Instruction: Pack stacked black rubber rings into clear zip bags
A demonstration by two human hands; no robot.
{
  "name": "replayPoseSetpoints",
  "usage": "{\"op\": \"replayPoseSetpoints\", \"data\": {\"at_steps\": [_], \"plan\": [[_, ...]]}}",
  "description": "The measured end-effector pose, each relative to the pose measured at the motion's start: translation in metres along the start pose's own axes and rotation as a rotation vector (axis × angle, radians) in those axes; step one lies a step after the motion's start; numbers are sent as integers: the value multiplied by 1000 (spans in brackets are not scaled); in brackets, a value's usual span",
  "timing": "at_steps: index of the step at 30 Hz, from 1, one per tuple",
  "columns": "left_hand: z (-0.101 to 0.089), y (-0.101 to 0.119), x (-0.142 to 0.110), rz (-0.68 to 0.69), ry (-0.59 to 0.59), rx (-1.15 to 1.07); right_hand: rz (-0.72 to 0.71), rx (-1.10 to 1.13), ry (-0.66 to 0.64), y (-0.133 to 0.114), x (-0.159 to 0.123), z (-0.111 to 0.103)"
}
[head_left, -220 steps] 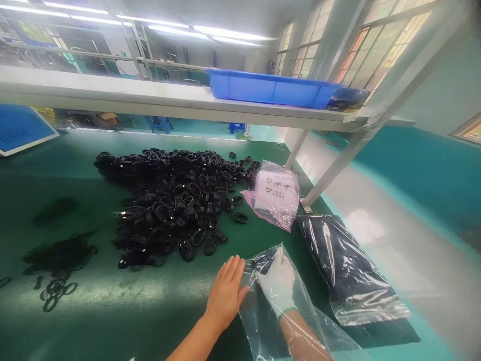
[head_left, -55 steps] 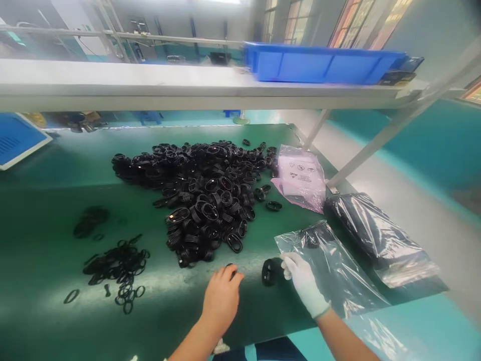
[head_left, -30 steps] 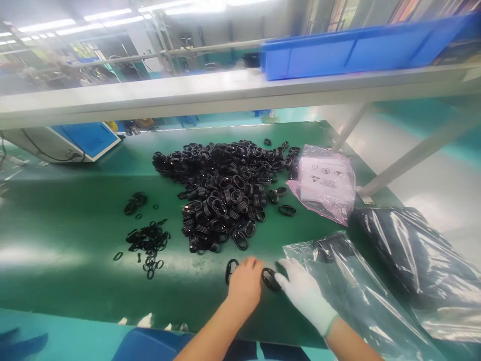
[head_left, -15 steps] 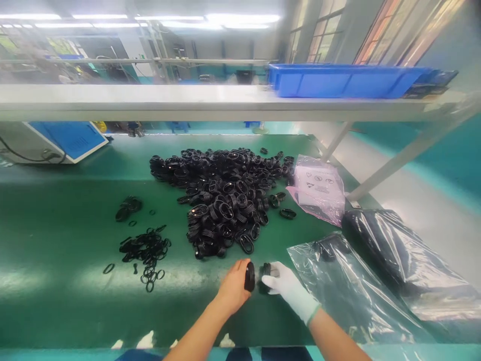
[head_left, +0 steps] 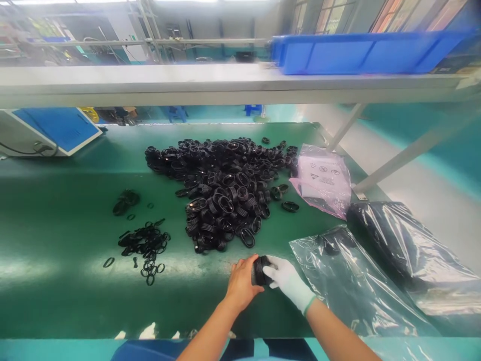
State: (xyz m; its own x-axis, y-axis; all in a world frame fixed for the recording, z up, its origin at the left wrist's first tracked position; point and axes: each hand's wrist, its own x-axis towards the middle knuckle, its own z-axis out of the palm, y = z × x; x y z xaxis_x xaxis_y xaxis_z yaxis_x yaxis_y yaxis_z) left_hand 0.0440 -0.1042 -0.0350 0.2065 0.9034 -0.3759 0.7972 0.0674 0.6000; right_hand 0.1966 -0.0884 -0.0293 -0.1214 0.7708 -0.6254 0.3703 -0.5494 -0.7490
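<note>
Two coiled black cables meet side by side above the front of the green table. My bare left hand closes on the left coil, thumb below and fingers above. On the right, my white-gloved right hand grips the other coil. Just beyond the hands lies a large heap of coiled black cables. Off to the left is a smaller pile of thin black rings, with a few loose ones around it. The joint between the two held coils is partly hidden by fingers.
A clear plastic bag lies flat at right, beside a filled bag of black items. Behind them is a pink bag. A shelf with a blue bin spans the back. A small dark bundle lies left.
My hands have come together, so the two coils that were apart now touch. The camera view has tilted slightly downward.
</note>
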Motion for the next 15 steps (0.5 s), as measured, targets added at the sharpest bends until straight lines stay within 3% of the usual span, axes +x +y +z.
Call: {"op": "replayPoseSetpoints", "data": {"at_steps": [4,8,9,13,15], "plan": [[2,2,0,58,16,81,-53,-110,57,-3,-4,6],[-19,7,4,115,-49,80,-122,-228,173,-5,-5,11],[-27,10,8,108,-16,79,-131,-250,184,-6,-5,11],[-50,32,42,-27,297,258,-116,-339,184,-7,-6,11],[-52,41,59,-82,295,357,-95,-361,184,-7,-5,11]]}}
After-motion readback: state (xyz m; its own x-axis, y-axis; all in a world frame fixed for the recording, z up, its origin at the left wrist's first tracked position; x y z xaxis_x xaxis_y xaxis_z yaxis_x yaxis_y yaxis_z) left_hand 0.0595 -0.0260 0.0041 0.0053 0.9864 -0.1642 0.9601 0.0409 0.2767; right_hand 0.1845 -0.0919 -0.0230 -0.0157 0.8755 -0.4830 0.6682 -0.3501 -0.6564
